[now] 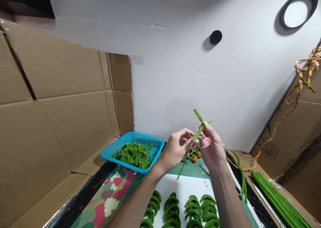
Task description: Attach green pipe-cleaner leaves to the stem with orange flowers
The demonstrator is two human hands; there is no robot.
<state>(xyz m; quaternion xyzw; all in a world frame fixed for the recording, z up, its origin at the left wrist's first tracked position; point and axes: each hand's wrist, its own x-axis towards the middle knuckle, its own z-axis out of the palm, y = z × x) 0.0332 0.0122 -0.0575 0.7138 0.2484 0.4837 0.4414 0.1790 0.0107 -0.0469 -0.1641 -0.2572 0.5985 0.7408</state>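
Observation:
Both hands are raised above the work surface and close together. Between them is a fuzzy green pipe cleaner (198, 116), with one end sticking up past the fingertips and a short strand crossing it. My right hand (213, 146) pinches it near the crossing. My left hand (177, 147) holds a lower part between thumb and fingers. Another length of green pipe cleaner (181, 170) hangs below my left hand; where it joins is hidden. Beneath my arms, several rows of curved green pipe cleaner pieces (172, 209) lie on a white sheet (185, 184).
A blue plastic basket (106, 153) of looped green leaf shapes stands at back left. Orange and green pieces (194, 158) and scissors (204, 168) lie behind the sheet. A bundle of green pipe cleaners (281, 196) lies right. Cardboard walls (75, 121) flank the table.

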